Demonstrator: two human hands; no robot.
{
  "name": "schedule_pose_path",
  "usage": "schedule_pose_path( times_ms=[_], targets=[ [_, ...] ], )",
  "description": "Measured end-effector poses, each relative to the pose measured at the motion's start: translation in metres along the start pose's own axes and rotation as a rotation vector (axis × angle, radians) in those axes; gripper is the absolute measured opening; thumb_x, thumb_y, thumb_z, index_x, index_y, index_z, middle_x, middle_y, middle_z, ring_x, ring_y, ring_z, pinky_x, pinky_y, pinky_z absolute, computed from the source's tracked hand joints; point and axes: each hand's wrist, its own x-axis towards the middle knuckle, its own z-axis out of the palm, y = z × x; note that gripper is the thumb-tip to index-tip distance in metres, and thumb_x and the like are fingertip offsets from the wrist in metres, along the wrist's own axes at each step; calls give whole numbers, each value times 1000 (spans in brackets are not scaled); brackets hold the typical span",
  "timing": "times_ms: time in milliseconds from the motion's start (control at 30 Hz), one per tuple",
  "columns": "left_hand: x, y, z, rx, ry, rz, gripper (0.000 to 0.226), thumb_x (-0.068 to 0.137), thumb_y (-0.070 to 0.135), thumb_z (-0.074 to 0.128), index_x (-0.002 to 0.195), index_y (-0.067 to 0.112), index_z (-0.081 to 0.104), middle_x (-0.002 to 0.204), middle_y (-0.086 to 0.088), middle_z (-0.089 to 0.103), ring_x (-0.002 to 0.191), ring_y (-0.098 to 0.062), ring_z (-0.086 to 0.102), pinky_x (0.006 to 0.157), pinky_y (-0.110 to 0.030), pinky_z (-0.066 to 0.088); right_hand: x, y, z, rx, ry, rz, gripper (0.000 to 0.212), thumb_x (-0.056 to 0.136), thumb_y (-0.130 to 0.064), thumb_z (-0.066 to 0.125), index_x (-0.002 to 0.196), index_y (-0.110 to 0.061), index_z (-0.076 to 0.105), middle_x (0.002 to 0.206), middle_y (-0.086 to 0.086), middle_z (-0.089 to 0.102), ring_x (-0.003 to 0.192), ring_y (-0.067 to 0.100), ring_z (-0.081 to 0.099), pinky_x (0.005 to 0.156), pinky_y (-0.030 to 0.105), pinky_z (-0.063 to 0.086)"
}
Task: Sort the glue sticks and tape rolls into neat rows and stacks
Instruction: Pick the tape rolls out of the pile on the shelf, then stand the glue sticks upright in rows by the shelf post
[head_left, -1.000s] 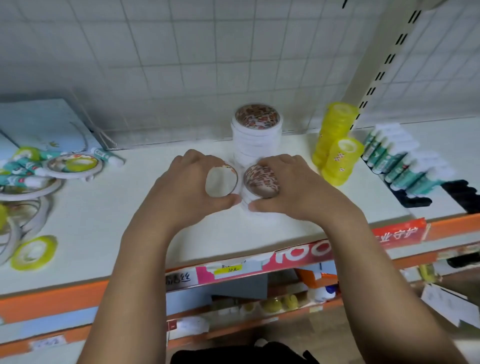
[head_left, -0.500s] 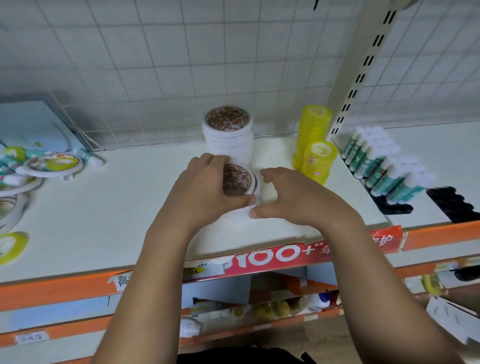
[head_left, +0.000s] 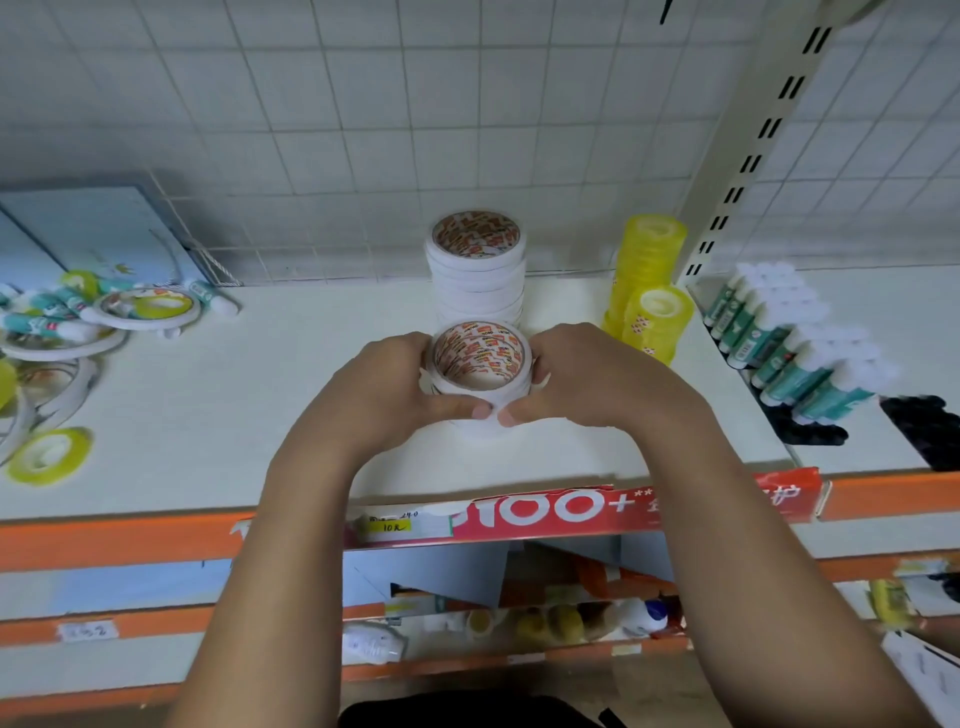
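The left hand (head_left: 384, 389) and right hand (head_left: 587, 384) are curling around a short stack of white tape rolls (head_left: 480, 358), its red-printed core facing up and their thumbs meeting at its near side. It is resting on the shelf (head_left: 260, 405). A taller matching stack (head_left: 475, 280) is standing just beyond the fingers. Yellow tape stacks (head_left: 657, 322) and rowed glue sticks (head_left: 779, 338) are sitting beyond the right hand.

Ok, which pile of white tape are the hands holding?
The short front pile, nearest the shelf edge. Left hand and right hand grip its sides; the taller pile behind stands untouched.
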Motion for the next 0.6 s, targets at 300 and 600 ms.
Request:
schedule_pose_path(
  times_ms=[300, 600],
  targets=[
    [1, -1, 5, 56, 64, 33, 63, 61, 62, 78, 111, 26, 65, 98, 9, 70, 84, -10, 61, 67, -23, 48, 0, 1, 8, -77, 57, 13, 47, 61, -53, 83, 87, -17, 65, 71, -3, 63, 63, 16, 61, 50, 28, 41],
    [-4, -4, 8, -16, 47, 8, 70, 61, 62, 79, 118, 27, 61, 107, 10, 65, 90, -10, 59, 77, -34, 52, -14, -3, 11, -7, 56, 43, 49, 70, -51, 80, 101, -19, 58, 98, -2, 65, 83, 16, 61, 63, 27, 48]
  ],
)
